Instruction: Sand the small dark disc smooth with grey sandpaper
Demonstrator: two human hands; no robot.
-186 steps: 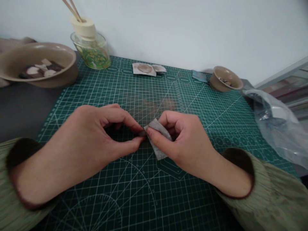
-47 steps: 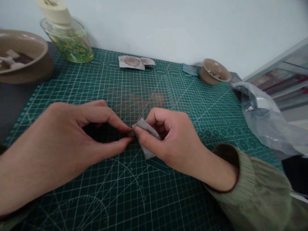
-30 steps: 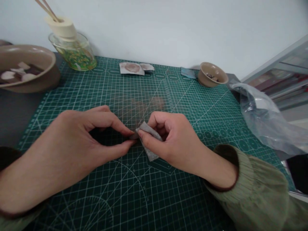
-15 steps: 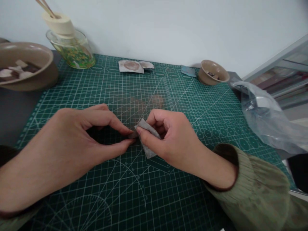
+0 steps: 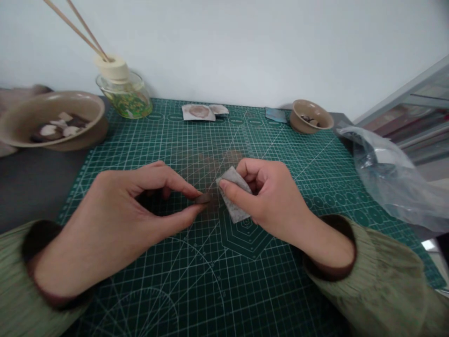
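Note:
My left hand pinches a small flat brown piece between thumb and forefinger; its material is hard to make out. To the right, my right hand is closed on a folded grey sheet that looks like sandpaper, with the thumb on top. A narrow gap separates the sandpaper from the brown piece. Both hands are over a green cutting mat printed with white lines. Brown dust lies on the mat just beyond the hands.
At the left stands a brown bowl of small pieces, beside a reed diffuser. Worn paper squares and a blue-grey scrap lie along the wall. A smaller bowl and a clear plastic bag are at the right.
The sandpaper was against the brown piece; my right hand has drawn it away to the right. My left hand keeps its pinch. The camera view has shifted, showing more of the left side.

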